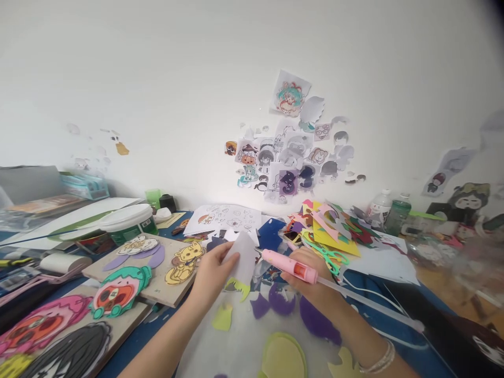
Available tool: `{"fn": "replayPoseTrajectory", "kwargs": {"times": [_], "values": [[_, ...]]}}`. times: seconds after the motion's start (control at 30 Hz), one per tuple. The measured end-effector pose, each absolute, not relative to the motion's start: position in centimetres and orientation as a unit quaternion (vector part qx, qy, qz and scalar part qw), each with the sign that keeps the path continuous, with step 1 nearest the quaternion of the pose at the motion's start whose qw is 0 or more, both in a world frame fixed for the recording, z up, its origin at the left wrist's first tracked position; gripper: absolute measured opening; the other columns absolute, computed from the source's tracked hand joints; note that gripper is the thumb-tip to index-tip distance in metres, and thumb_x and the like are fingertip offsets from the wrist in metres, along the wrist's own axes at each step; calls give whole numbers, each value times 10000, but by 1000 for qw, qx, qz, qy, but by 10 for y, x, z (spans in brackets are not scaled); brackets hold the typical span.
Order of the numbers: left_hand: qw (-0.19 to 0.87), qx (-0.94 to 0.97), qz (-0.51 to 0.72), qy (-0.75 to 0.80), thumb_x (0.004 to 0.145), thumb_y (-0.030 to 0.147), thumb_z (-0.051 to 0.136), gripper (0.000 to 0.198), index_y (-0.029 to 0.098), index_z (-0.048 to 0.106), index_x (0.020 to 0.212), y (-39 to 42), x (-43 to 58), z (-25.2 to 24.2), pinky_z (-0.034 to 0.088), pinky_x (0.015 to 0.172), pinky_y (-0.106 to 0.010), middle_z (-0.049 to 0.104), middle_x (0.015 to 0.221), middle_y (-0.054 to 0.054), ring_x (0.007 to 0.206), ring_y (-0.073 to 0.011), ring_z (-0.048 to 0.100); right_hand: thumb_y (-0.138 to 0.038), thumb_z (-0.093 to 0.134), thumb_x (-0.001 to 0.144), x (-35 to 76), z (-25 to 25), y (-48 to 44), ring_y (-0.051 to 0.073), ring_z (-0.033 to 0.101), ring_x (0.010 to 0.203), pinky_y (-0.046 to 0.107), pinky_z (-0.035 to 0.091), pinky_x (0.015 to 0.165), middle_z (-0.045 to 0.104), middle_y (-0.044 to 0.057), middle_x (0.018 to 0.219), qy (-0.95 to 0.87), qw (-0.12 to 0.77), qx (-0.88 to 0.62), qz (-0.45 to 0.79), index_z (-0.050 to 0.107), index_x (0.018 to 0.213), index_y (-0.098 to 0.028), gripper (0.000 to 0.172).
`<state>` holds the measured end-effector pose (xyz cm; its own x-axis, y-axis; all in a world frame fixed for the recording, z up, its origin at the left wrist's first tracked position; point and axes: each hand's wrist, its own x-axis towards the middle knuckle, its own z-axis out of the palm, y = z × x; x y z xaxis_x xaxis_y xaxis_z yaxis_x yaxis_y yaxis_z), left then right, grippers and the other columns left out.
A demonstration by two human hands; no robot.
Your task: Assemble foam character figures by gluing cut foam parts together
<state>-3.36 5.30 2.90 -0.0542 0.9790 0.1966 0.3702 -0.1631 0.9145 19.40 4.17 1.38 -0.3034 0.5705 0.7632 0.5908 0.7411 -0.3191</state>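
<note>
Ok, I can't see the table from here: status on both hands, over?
Left fingers pinch white paper. Right fingers grip pink glue pen, tip beside paper. Green scissors lie nearby.

tub [136, 227] left | scissors [323, 249] right | glue gun [286, 264] between | drawings [292, 97] on wall [157, 84] behind

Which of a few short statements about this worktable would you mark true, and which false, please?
1. The right hand holds a pink glue pen. True.
2. The left hand holds green scissors. False: it holds a pale, paper-like piece.
3. A white-lidded tub stands on the left side of the table. True.
4. The bracelet is on the left wrist. False: it is on the right.
5. The wall ahead is bare. False: drawings and cut-outs are stuck to it.
</note>
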Motion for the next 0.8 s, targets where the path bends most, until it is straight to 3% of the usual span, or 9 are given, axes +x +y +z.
{"fn": "replayPoseTrajectory", "kwargs": {"times": [0.3,0.53,0.8], "values": [[341,629,441,542,758,341,514,360,199,636,1065,40,-20,28,539,620,-270,699,1010,-44,793,-217,666,-472,505,808,188,7,42,158,439,579,286,341,557,501,11,580,-813,445,-372,-56,486,616,-200,334],[248,666,436,552,767,305,479,335,216,661,1033,39,-19,27,508,764,-277,682,1065,-22,948,-229,629,-460,507,808,187,9,39,169,438,590,292,329,541,502,19,589,-823,420,-375,-80,482,616,-209,317],[262,645,423,580,778,336,461,366,210,640,1072,38,-20,30,507,645,-247,698,1013,-24,826,-212,652,-436,533,796,187,8,37,165,426,593,289,323,536,504,20,592,-826,415,-375,-77,483,623,-201,296]]}}
